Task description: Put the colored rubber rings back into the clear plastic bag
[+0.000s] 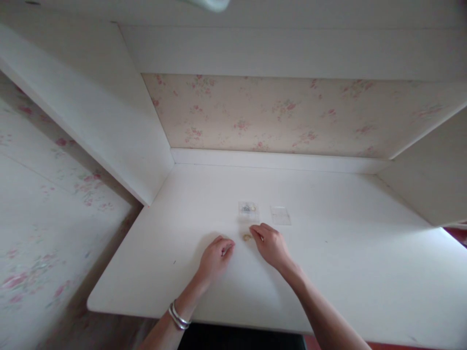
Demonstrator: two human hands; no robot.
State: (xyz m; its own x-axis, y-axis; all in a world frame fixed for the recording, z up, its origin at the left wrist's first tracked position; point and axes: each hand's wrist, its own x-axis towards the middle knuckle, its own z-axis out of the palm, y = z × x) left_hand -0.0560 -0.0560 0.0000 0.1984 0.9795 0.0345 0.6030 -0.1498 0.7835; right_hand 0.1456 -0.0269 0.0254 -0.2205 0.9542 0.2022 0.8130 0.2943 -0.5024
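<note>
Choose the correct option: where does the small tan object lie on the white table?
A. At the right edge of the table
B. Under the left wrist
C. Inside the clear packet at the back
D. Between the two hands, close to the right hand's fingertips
D: the small tan object lies on the white table between the left hand and the right hand, just beside the right fingertips.

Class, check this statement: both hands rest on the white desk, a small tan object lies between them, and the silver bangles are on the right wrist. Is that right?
Not quite. The head view shows the silver bangles on the left wrist, not the right. The rest stands: the left hand and right hand rest on the white desk, with the small tan object between them.
</note>
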